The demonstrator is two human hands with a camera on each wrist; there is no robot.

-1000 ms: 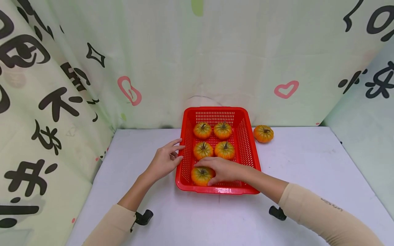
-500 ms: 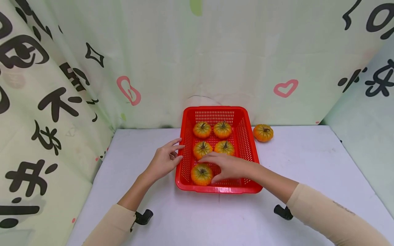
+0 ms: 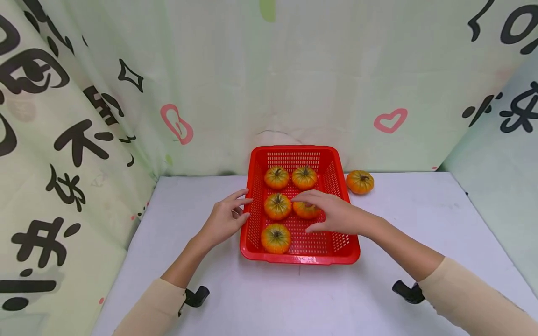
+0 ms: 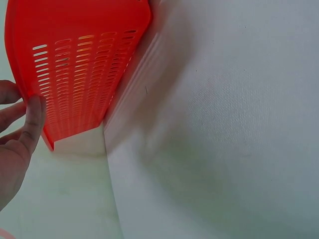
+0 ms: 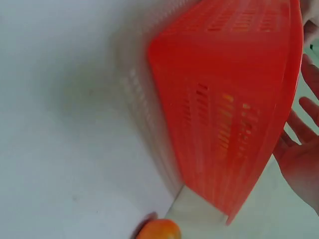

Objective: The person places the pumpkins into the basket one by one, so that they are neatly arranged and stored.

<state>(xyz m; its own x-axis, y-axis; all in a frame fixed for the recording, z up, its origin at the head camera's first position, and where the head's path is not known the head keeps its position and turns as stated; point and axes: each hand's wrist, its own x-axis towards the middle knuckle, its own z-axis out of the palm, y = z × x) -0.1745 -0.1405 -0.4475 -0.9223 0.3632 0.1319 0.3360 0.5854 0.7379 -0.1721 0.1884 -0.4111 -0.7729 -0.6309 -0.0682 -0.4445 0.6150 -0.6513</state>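
A red perforated plastic basket (image 3: 308, 255) stands on the table, small orange pumpkins inside it. My left hand (image 3: 222, 221) rests its fingertips against the basket's left rim; the left wrist view shows the thumb (image 4: 34, 122) by the outer wall. Above the basket's right half hovers my right hand (image 3: 336, 212), thumb and fingers spread, holding nothing. It partly covers the middle-right pumpkin (image 3: 303, 211); whether it touches that one I cannot tell. At the front left of the basket sits another pumpkin (image 3: 275, 238), apart from the hand.
A loose pumpkin (image 3: 359, 182) lies on the white table (image 3: 420, 224), just outside the basket's back right side. Behind the table hangs a printed pale curtain (image 3: 319, 93), with more of it on the left and right sides.
The right hand has let go of the front-left pumpkin and moved right and back, over the middle-right one. The left hand has stayed at the rim.
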